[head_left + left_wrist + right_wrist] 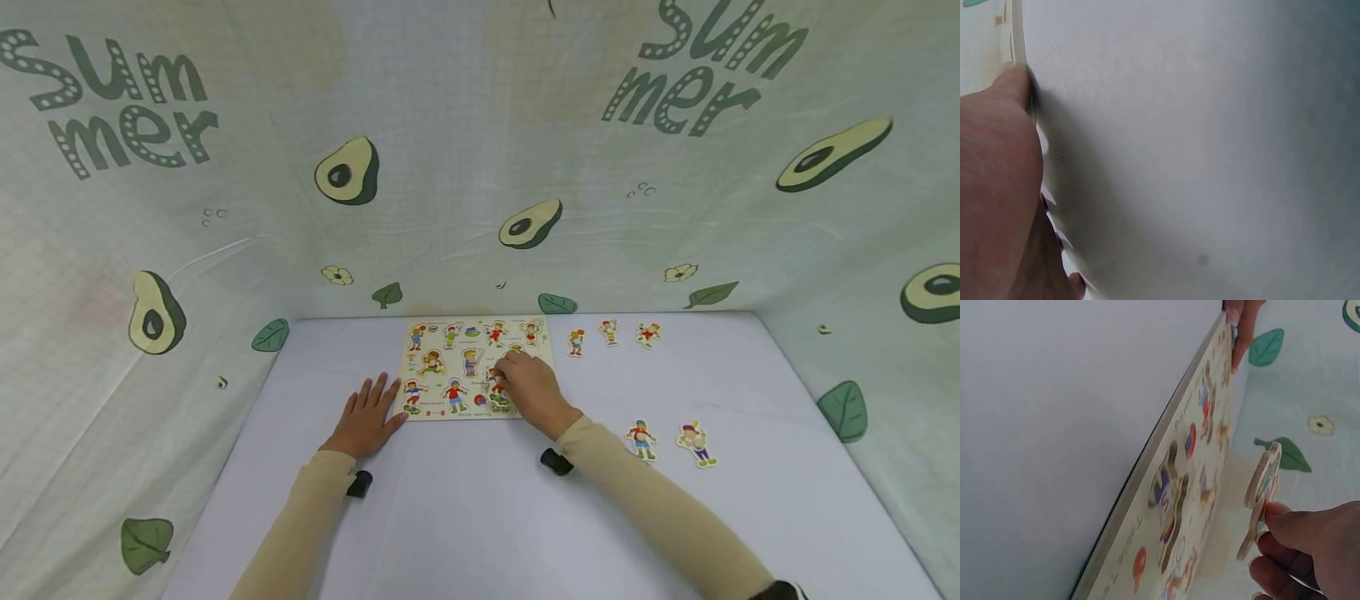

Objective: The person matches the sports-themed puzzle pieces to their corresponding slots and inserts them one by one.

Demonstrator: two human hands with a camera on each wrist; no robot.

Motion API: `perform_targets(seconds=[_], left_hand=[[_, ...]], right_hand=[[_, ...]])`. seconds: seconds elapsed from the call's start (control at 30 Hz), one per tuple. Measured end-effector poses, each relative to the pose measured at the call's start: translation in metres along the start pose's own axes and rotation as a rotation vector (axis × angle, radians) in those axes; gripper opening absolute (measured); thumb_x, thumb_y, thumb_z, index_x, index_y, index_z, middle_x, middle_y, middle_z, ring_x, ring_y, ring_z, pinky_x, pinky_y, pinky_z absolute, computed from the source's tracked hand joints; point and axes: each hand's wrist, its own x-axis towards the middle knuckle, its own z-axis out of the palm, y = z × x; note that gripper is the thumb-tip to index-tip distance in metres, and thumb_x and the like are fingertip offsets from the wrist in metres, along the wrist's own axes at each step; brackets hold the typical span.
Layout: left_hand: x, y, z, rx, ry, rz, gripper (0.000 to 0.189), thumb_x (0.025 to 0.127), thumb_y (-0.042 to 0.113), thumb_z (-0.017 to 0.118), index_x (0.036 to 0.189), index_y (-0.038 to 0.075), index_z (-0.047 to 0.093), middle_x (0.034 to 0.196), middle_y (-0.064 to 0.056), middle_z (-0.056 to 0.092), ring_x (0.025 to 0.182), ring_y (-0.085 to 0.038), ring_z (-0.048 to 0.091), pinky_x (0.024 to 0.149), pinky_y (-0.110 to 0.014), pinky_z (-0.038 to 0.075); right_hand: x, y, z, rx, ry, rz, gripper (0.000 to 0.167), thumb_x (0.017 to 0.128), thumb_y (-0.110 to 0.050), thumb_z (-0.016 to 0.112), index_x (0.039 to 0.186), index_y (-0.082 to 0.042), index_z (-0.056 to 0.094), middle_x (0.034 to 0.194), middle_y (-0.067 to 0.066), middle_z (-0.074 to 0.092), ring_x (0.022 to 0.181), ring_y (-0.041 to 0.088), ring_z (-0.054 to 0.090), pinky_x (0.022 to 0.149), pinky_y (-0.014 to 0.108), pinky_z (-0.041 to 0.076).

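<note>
A flat wooden puzzle board (442,408) with printed sports figures lies on the white table. My right hand (531,390) is over the board's right part and pinches a thin wooden puzzle piece (1266,478) between thumb and fingers. In the right wrist view the piece is held apart from the board, above its figure-shaped recesses. My left hand (366,419) rests on the table with fingers spread, its fingertips and thumb at the board's left edge. The left wrist view shows the thumb (1013,81) against that edge.
Right of the board lie loose figure pieces: one with a raised arm (576,342), another (609,332) and a third (648,335). Nearer are a blue-and-red figure (641,440) and a purple-and-white one (697,443). A printed cloth (450,150) hangs behind the table.
</note>
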Motion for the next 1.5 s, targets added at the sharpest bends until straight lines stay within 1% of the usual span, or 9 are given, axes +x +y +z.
perform_targets(seconds=[0.23, 0.47, 0.57, 0.73, 0.93, 1.1, 1.2, 1.37, 1.5], left_hand=[[-0.001, -0.003, 0.002, 0.007, 0.017, 0.008, 0.074, 0.110, 0.042, 0.052, 0.167, 0.004, 0.026, 0.175, -0.025, 0.012, 0.160, -0.052, 0.007, 0.128, -0.067, 0.008], [0.000, 0.000, 0.000, 0.028, -0.015, 0.005, 0.074, 0.111, 0.042, 0.052, 0.168, 0.006, 0.024, 0.176, -0.024, 0.010, 0.160, -0.051, 0.006, 0.128, -0.067, 0.009], [0.000, 0.001, -0.001, 0.033, -0.018, 0.000, 0.073, 0.111, 0.041, 0.052, 0.168, 0.006, 0.025, 0.175, -0.025, 0.011, 0.160, -0.052, 0.007, 0.128, -0.068, 0.010], [-0.001, 0.001, -0.002, 0.027, -0.010, 0.003, 0.072, 0.111, 0.039, 0.054, 0.168, 0.005, 0.026, 0.175, -0.025, 0.012, 0.160, -0.052, 0.008, 0.128, -0.068, 0.011], [0.000, -0.003, 0.001, 0.029, 0.012, 0.022, 0.073, 0.111, 0.041, 0.053, 0.167, 0.004, 0.027, 0.175, -0.026, 0.013, 0.159, -0.053, 0.009, 0.127, -0.068, 0.011], [0.003, -0.008, 0.005, 0.030, 0.025, 0.036, 0.074, 0.111, 0.046, 0.050, 0.168, 0.006, 0.025, 0.175, -0.025, 0.012, 0.160, -0.052, 0.008, 0.128, -0.068, 0.010], [0.005, -0.009, 0.007, 0.033, 0.029, 0.035, 0.075, 0.111, 0.047, 0.051, 0.168, 0.006, 0.026, 0.175, -0.025, 0.013, 0.160, -0.052, 0.008, 0.127, -0.069, 0.011], [0.008, -0.012, 0.011, 0.043, 0.030, 0.027, 0.075, 0.110, 0.045, 0.054, 0.168, 0.008, 0.026, 0.175, -0.023, 0.013, 0.160, -0.051, 0.009, 0.127, -0.069, 0.012], [0.007, -0.011, 0.009, 0.045, 0.013, 0.020, 0.076, 0.109, 0.045, 0.054, 0.168, 0.008, 0.025, 0.175, -0.024, 0.012, 0.160, -0.051, 0.009, 0.127, -0.069, 0.012]], right_hand=[[0.018, -0.031, 0.017, 0.007, -0.018, -0.074, 0.005, 0.098, -0.013, 0.078, 0.101, -0.009, 0.078, 0.092, 0.001, 0.072, 0.085, 0.020, 0.071, 0.070, 0.033, 0.059], [0.029, -0.053, 0.034, 0.006, -0.034, -0.098, 0.008, 0.098, -0.016, 0.078, 0.105, -0.013, 0.078, 0.096, -0.001, 0.072, 0.092, 0.017, 0.071, 0.077, 0.036, 0.058], [0.034, -0.060, 0.041, 0.007, -0.033, -0.107, 0.008, 0.100, -0.018, 0.076, 0.107, -0.013, 0.078, 0.097, -0.001, 0.072, 0.093, 0.017, 0.071, 0.079, 0.034, 0.057], [0.042, -0.072, 0.050, -0.007, -0.063, -0.095, 0.010, 0.103, -0.020, 0.073, 0.110, -0.014, 0.077, 0.102, -0.002, 0.073, 0.098, 0.017, 0.071, 0.088, 0.036, 0.059], [0.054, -0.082, 0.059, -0.030, -0.122, -0.067, 0.016, 0.104, -0.021, 0.072, 0.117, -0.015, 0.077, 0.110, -0.002, 0.074, 0.106, 0.017, 0.071, 0.095, 0.037, 0.058], [0.061, -0.088, 0.069, -0.043, -0.140, -0.059, 0.013, 0.102, -0.019, 0.074, 0.113, -0.015, 0.078, 0.110, -0.001, 0.074, 0.106, 0.017, 0.071, 0.092, 0.035, 0.058], [0.066, -0.091, 0.076, -0.069, -0.163, -0.050, 0.013, 0.102, -0.018, 0.074, 0.114, -0.015, 0.077, 0.111, -0.001, 0.074, 0.108, 0.018, 0.070, 0.096, 0.036, 0.057], [0.072, -0.093, 0.084, -0.114, -0.220, -0.062, 0.018, 0.102, -0.015, 0.072, 0.120, -0.015, 0.076, 0.118, 0.001, 0.074, 0.113, 0.019, 0.069, 0.102, 0.037, 0.056], [0.073, -0.095, 0.087, -0.122, -0.231, -0.088, 0.023, 0.101, -0.013, 0.074, 0.123, -0.015, 0.074, 0.123, 0.002, 0.073, 0.118, 0.019, 0.068, 0.105, 0.038, 0.055]])
